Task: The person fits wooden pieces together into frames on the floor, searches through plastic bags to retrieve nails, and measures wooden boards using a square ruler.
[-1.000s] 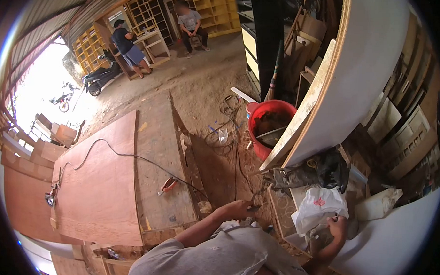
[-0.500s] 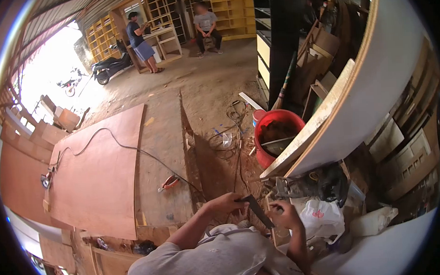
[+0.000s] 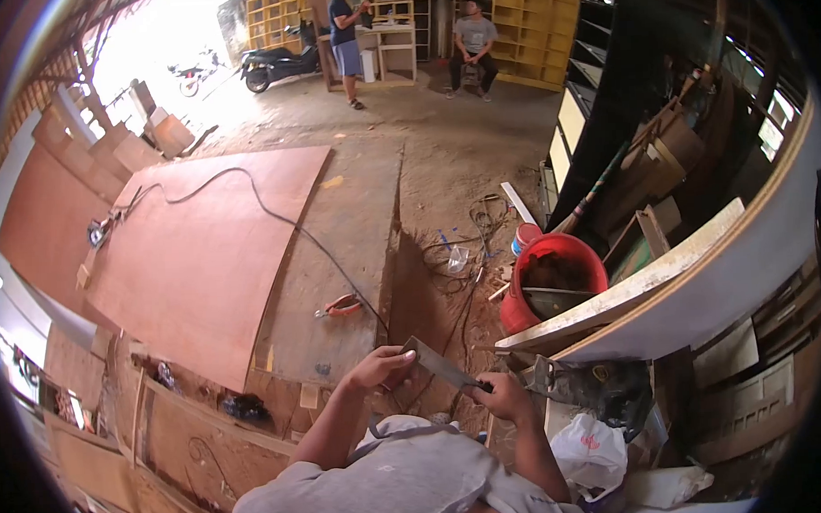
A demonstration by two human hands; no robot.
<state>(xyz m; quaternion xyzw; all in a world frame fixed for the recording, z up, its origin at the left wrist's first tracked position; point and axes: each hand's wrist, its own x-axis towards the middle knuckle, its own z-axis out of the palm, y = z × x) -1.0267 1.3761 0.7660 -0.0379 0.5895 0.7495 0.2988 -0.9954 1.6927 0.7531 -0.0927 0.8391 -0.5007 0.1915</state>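
Note:
Between my two hands, in front of my chest, is a flat grey strip with straight edges; its exact kind cannot be made out. My left hand grips its upper left end, thumb on top. At the lower right end my right hand is closed around it, near a small dark part. Beyond my left hand, pliers with orange-red handles lie on a worn wooden board. Next to that board lies a large reddish plywood sheet with a black cable across it.
A red bucket stands ahead on the right, beside a leaning white panel. A white plastic bag lies near my right arm. Tangled cords cover the dirt floor. One person stands at the back, another sits.
The view has swung left and downward-shifted objects sit farther right. The strip has turned so its broad grey face shows; both hands still hold it.

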